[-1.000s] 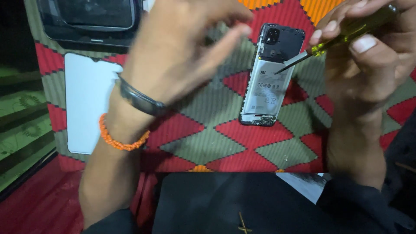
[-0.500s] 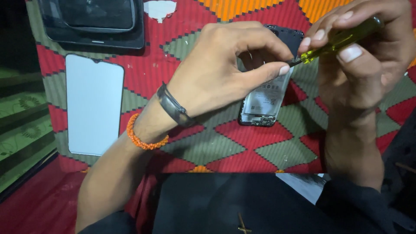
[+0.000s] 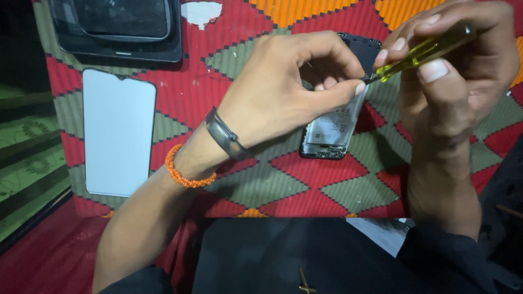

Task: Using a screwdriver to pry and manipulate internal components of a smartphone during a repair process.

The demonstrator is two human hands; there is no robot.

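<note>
An opened phone (image 3: 332, 130) lies face down on a red, grey and orange patterned cloth (image 3: 261, 185), its battery and dark frame showing. My right hand (image 3: 452, 81) grips a screwdriver (image 3: 422, 51) with a translucent yellow handle, tip pointing left above the phone. My left hand (image 3: 289, 87) is above the phone with thumb and forefinger pinched together at the screwdriver's tip; whether something tiny is between them cannot be seen. A dark band and an orange bead bracelet sit on the left wrist.
A white phone back cover (image 3: 117, 133) lies at the left on the cloth. A black tablet-like device (image 3: 117, 27) rests at the top left. A small white scrap (image 3: 200, 12) lies near the top. My dark-clothed lap (image 3: 294, 256) fills the bottom.
My left hand came down from the upper middle and moved right, its fingers pinching at the screwdriver tip over the phone. The right hand kept the screwdriver nearly still.
</note>
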